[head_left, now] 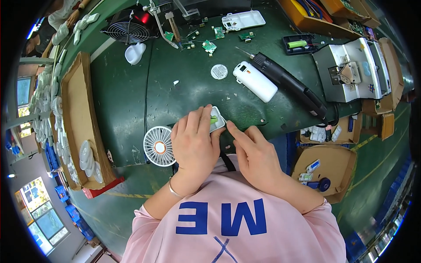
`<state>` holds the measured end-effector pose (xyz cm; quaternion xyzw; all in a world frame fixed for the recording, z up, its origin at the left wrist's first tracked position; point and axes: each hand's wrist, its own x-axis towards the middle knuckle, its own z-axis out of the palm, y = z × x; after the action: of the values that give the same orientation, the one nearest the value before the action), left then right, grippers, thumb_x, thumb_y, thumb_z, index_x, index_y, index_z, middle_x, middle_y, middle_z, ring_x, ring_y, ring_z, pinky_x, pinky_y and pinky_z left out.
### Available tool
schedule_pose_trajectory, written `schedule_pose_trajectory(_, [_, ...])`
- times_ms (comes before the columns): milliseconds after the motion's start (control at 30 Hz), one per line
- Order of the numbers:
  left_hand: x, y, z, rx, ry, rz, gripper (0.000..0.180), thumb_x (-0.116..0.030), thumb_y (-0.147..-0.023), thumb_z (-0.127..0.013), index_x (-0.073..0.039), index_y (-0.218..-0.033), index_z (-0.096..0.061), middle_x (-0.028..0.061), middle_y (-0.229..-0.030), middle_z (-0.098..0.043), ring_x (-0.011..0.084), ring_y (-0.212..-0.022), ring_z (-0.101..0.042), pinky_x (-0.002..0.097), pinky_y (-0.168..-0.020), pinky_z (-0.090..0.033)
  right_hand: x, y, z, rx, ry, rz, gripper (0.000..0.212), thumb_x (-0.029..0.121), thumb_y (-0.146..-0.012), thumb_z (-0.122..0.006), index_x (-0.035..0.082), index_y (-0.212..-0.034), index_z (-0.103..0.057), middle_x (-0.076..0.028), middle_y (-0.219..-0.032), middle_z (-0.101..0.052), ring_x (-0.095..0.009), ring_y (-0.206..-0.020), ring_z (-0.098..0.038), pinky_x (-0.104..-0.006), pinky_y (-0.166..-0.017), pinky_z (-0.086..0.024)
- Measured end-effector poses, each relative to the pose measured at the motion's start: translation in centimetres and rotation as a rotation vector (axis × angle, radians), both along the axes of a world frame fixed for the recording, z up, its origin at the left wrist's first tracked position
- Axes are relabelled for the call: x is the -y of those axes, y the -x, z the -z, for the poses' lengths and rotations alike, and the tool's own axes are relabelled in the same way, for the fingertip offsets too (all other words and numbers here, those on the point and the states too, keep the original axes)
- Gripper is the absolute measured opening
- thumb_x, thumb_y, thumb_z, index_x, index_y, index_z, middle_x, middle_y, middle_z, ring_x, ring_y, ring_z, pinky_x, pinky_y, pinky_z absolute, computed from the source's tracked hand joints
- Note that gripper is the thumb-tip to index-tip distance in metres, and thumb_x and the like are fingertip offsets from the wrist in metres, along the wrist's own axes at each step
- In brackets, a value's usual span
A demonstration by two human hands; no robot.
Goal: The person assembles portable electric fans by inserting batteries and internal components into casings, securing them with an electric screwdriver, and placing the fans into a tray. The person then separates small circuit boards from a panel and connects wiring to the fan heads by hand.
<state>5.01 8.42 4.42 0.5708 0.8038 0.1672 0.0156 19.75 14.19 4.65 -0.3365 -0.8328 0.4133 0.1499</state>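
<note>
Black screwdriver [288, 82] beside white casing [257, 83], beyond right hand [258, 154]

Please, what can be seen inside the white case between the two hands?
Inside the white case, a green part shows. The left hand covers its left portion; what lies there cannot be seen.

Place reads as an electronics assembly workshop: loose circuit boards [209, 46] and a black power screwdriver [290, 85] lie on a green surface [118, 96]; a cardboard tray [77, 109] holds plastic parts [85, 155]; yellow lines [365, 142] mark the floor [372, 193].
</note>
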Motion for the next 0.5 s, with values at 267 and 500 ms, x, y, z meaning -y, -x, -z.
schedule_pose_trajectory(267, [0.0, 0.1, 0.2, 0.001, -0.010, 0.020, 0.045, -0.018, -0.075, -0.066, -0.003, -0.116, -0.058, 0.0081, -0.104, -0.059, 0.0259, -0.091, -0.056, 0.0365, -0.081, -0.043, -0.1, 0.7, 0.1, -0.005, -0.022, -0.003, 0.047, -0.002, -0.080, -0.056, 0.003, -0.126, -0.052, -0.013, -0.084, -0.049, -0.029, -0.062, -0.056, -0.0380, -0.054, -0.048])
schedule_pose_trajectory(500, [-0.4, 0.4, 0.4, -0.019, -0.058, -0.006, 0.045, -0.010, -0.070, -0.069, -0.004, -0.114, -0.060, 0.0086, -0.097, -0.058, 0.0289, -0.084, -0.056, 0.0385, -0.072, -0.044, -0.2, 1.5, 0.9, -0.011, -0.017, 0.030, 0.046, -0.004, -0.080, -0.056, 0.005, -0.125, -0.053, -0.012, -0.082, -0.048, -0.030, -0.063, -0.055, -0.0391, -0.055, -0.047])
